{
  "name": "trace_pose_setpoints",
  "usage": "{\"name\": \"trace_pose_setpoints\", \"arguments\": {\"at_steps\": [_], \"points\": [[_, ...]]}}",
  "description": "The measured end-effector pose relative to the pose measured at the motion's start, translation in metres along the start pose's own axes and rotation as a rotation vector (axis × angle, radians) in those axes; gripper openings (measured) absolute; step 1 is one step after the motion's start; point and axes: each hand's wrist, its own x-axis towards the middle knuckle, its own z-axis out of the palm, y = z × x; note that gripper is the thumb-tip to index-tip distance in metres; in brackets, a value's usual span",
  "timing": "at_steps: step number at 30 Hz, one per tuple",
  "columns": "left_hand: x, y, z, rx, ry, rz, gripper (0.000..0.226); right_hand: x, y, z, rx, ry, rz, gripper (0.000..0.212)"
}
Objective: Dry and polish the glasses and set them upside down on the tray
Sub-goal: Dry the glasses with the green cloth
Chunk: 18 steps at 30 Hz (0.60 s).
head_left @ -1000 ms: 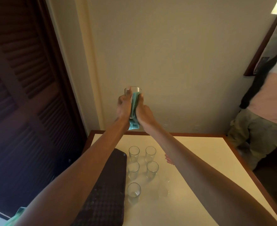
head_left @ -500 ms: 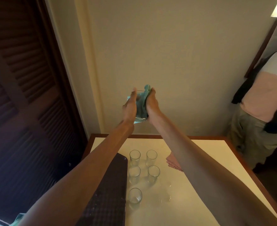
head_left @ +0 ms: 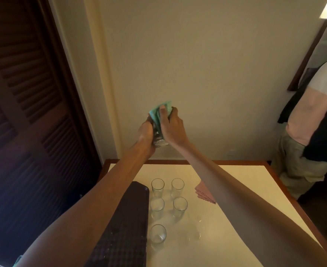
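I hold a clear glass up in front of the wall, well above the table. My left hand grips its left side. My right hand presses a teal cloth over the glass's top and right side; only the thick base shows below the hands. Several more clear glasses stand upright on the table beneath. A dark textured tray lies left of them, partly hidden by my left forearm.
A pink cloth lies on the cream table right of the glasses. A person stands at the table's far right corner. Dark louvered doors fill the left.
My hands have lowered slightly with the glass. The teal cloth moved from between the palms up over the glass's top, and my right hand now wraps over it.
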Motion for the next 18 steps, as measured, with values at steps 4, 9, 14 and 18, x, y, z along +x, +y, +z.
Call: {"name": "trace_pose_setpoints", "arguments": {"at_steps": [4,9,14,18], "points": [[-0.008,0.004,0.010,0.093,0.001,0.069,0.051,0.017,-0.006,-0.005,0.263,0.010,0.347,0.068],[-0.004,0.013,0.015,0.179,0.113,0.175,0.051,0.018,-0.011,0.005,0.541,-0.092,0.596,0.065],[0.014,0.017,0.003,-0.002,0.188,0.147,0.061,-0.004,-0.005,0.017,0.059,-0.136,0.261,0.072],[0.009,0.011,-0.002,-0.100,0.075,0.037,0.053,-0.005,0.003,0.020,0.006,-0.042,-0.058,0.045]]}}
